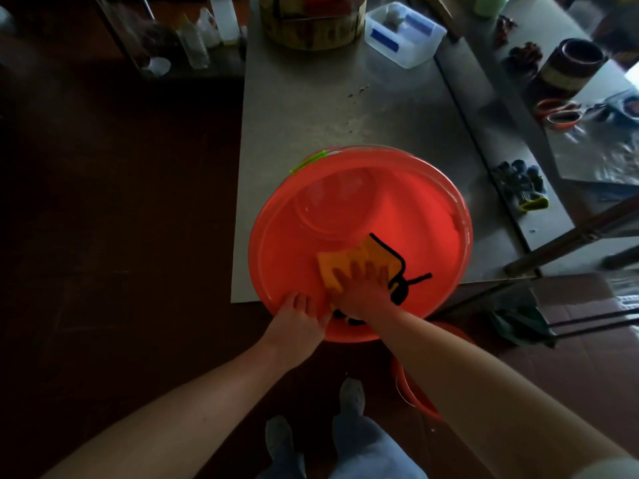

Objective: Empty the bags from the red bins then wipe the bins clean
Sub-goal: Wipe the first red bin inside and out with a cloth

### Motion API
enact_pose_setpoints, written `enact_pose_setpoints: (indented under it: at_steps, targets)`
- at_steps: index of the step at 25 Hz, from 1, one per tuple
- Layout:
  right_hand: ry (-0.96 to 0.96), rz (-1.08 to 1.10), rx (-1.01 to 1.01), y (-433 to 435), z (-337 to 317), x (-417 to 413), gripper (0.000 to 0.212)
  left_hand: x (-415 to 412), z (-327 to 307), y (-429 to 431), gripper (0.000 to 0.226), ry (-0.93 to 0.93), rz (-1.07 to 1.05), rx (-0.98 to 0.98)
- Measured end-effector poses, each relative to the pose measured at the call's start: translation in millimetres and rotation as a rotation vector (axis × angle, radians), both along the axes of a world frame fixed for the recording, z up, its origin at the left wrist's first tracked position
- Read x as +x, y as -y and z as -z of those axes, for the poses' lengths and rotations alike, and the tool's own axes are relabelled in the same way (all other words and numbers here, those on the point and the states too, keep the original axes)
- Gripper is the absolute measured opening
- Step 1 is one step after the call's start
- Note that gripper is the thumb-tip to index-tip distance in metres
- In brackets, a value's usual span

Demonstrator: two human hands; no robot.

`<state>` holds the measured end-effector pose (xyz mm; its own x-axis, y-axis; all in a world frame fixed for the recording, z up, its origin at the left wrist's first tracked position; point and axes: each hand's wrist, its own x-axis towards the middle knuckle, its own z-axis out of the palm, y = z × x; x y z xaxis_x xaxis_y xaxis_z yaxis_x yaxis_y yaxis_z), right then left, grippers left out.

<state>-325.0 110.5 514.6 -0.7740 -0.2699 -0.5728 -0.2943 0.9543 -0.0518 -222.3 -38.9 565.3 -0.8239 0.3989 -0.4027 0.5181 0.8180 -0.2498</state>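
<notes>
The grip of the left hand (299,314) is clenched on the near rim of the red bin (408,202), fingers hooked over the edge into the bin and the thumb lying along the rim towards the other hand. The right hand (363,288) has no clenched grip: its fingers are spread straight and press an orange cloth (332,267) flat against the near inner wall of the bin. The two hands are just beside each other at the near edge.

The red bin is wide, round and shallow. It stands on the near corner of a grey metal worktop (311,115), and its near edge juts past the edge of the worktop towards the person. Black marks (403,286) run across the inner wall, partly under the cloth and the right hand. A green strip (307,161) sits on the far left rim.

Below the right forearm, down on the dark floor, shows part of a second red bin (413,392). Two grey feet (351,395) stand beside it.

At the far end of the worktop are a round wooden tub (311,29) and a clear plastic box (404,36). On the surface to the right lie orange-handled scissors (558,114), a pair of dark gloves (522,186) and a dark round jar (570,63).
</notes>
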Motion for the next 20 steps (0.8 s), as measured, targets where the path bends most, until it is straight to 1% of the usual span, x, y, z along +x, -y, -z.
enact_pose_setpoints:
  at_steps: [1, 4, 5, 7, 10, 12, 14, 16, 17, 18, 20]
  targets:
    - [-0.046, -0.034, -0.004, -6.9, -0.1, -2.6, 0.066, 1.8, 2.1, 0.3, 0.056, -0.013, -0.003, 0.003]
    - [-0.276, -0.137, 0.009, -41.5, -1.0, -22.3, 0.061, 8.0, 6.7, -0.4, 0.059, -0.066, -0.034, 0.037]
    - [-0.321, -0.163, 0.036, -51.5, -2.8, -32.1, 0.06, 9.6, 6.4, -1.6, 0.059, -0.072, -0.04, 0.041]
    - [-0.339, -0.199, 0.105, -64.1, -8.4, -50.3, 0.055, 10.7, -0.7, -5.6, 0.058, -0.074, -0.027, 0.023]
    - [-0.323, -0.166, 0.162, -65.1, -10.1, -50.2, 0.055, 9.2, -11.1, -7.7, 0.057, -0.084, -0.007, 0.015]
    - [-0.266, -0.121, 0.15, -54.5, -6.0, -31.5, 0.062, 9.3, -12.1, -6.6, 0.056, -0.073, -0.007, 0.0]
    - [-0.112, -0.04, 0.087, -31.9, -0.5, -12.4, 0.068, 11.8, -5.1, -4.4, 0.055, -0.094, 0.035, -0.004]
    - [0.062, 0.045, 0.011, -6.4, 0.1, -1.0, 0.07, 10.9, -3.1, -0.9, 0.056, -0.007, 0.039, -0.12]
    - [0.115, 0.063, -0.026, 1.3, 0.6, 2.3, 0.07, 9.8, -2.7, 0.9, 0.056, 0.018, 0.049, -0.116]
    - [0.134, 0.061, -0.049, 3.5, 1.6, 5.8, 0.069, 10.4, -1.0, 2.0, 0.056, 0.015, 0.058, -0.084]
    - [0.084, 0.025, -0.036, -7.7, 2.5, 10.3, 0.068, 12.2, 5.9, 7.3, 0.055, -0.028, 0.069, -0.085]
